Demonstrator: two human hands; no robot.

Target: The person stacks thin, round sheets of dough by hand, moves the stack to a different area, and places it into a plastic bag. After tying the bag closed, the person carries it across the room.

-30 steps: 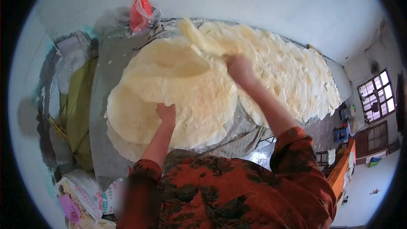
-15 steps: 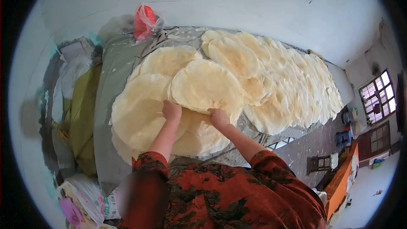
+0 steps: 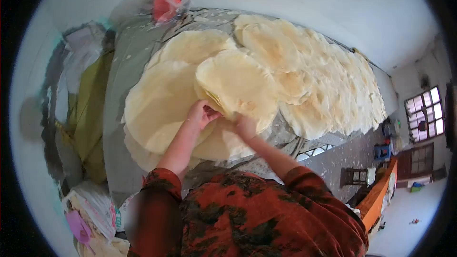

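Left hand point(image 3: 202, 114) is pinching the near edge of a stack of thin round sheets point(image 3: 235, 78), while the right hand point(image 3: 245, 126), blurred, is touching that edge, its grip unclear. The stack is resting partly over larger sheets point(image 3: 154, 109). Edge-gathering seems underway; moving these layers calls for gentle, level support.

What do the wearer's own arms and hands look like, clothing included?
The left hand and right hand wear no gloves. Loose red sleeves with a dark, blotchy pattern leave the forearms uncovered; blur hides part of the left one.
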